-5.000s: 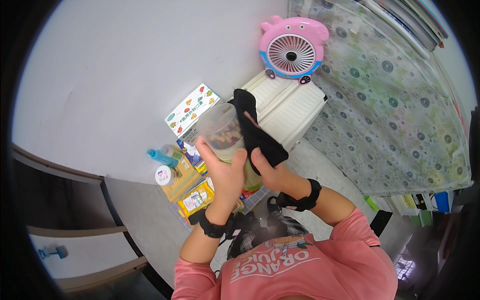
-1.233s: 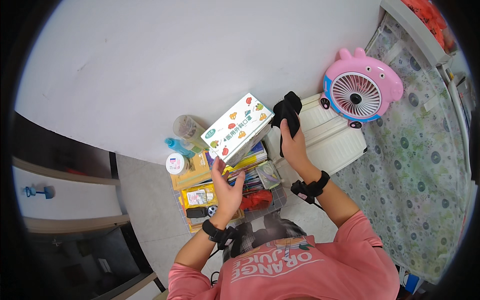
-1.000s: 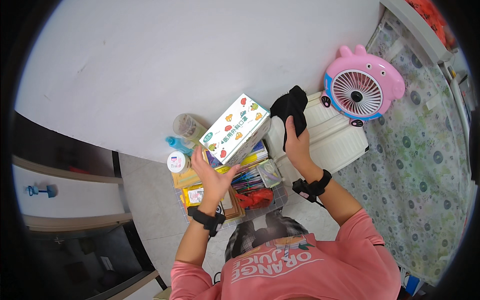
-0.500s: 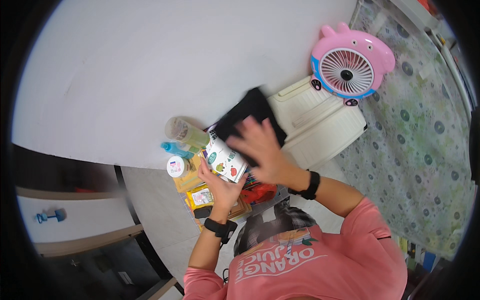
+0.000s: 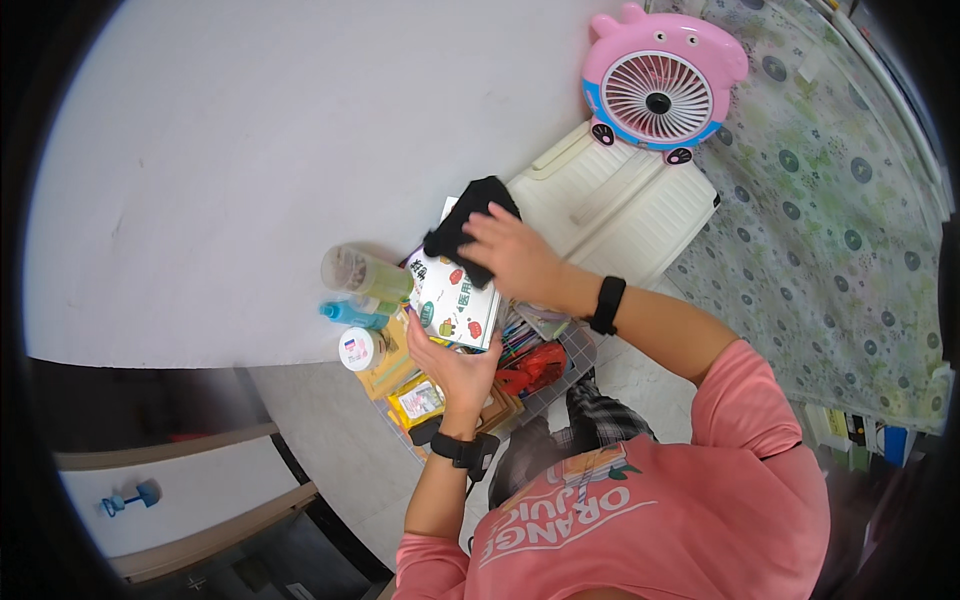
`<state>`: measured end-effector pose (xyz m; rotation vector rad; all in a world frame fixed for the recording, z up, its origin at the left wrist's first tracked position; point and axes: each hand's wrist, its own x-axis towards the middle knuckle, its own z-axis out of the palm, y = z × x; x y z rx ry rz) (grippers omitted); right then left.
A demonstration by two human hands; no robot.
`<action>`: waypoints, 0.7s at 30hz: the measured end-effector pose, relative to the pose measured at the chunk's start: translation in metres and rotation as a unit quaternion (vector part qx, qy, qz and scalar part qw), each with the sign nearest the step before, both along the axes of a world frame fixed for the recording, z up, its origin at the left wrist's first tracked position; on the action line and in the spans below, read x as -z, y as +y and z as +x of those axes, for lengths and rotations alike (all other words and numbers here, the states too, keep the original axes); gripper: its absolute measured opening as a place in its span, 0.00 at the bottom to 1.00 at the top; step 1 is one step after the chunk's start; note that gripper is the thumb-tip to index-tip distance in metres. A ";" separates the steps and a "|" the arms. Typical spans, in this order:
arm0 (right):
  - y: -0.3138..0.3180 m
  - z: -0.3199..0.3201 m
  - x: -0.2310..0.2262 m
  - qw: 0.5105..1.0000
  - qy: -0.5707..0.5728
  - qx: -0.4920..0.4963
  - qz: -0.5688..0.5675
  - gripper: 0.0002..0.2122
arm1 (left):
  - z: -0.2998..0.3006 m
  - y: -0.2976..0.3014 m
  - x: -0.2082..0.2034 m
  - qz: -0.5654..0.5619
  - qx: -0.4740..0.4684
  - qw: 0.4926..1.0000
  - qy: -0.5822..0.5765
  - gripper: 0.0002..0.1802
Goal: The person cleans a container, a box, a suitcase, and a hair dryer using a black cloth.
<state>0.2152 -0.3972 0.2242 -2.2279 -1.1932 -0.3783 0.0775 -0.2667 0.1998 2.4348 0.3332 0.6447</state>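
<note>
My left hand (image 5: pixel 458 372) grips the near end of a white printed box (image 5: pixel 452 310), with thumb and fingers on opposite sides. Over the box's far part lies a black cloth (image 5: pixel 475 215), bunched up. My right hand (image 5: pixel 520 262) rests on this cloth with its fingers spread forward; whether the fingers pinch any of it is hidden. Just left of the box are a clear bottle with pale green contents (image 5: pixel 365 272), a blue bottle (image 5: pixel 352 314) and a white round jar (image 5: pixel 361 349). Beneath my left hand sits a yellow packet (image 5: pixel 415 400).
These things crowd a wire-mesh rack (image 5: pixel 580 362), along with pens and a red plastic bag (image 5: pixel 540 370). Behind to the right, a pink cartoon fan (image 5: pixel 655 95) stands on a cream plastic box (image 5: pixel 620 200). A white wall (image 5: pixel 230 180) rises behind; a patterned curtain (image 5: pixel 800 200) hangs at right.
The black cloth covers a smaller area and lies more bunched over the box. My right hand, blurred before, now rests on it. The whole view has shifted slightly.
</note>
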 end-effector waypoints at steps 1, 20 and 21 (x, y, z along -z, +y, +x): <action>-0.003 0.008 -0.009 0.999 0.009 0.035 -0.021 0.18 | -0.001 0.002 -0.001 -0.001 0.000 1.000 0.001 0.60; -0.010 -0.094 0.001 0.987 0.132 0.025 0.082 0.20 | -0.013 0.001 -0.002 0.054 0.024 0.997 -0.039 0.64; -0.015 -0.095 -0.005 0.988 0.131 0.026 0.083 0.20 | -0.014 0.003 -0.002 0.053 0.031 0.998 -0.018 0.64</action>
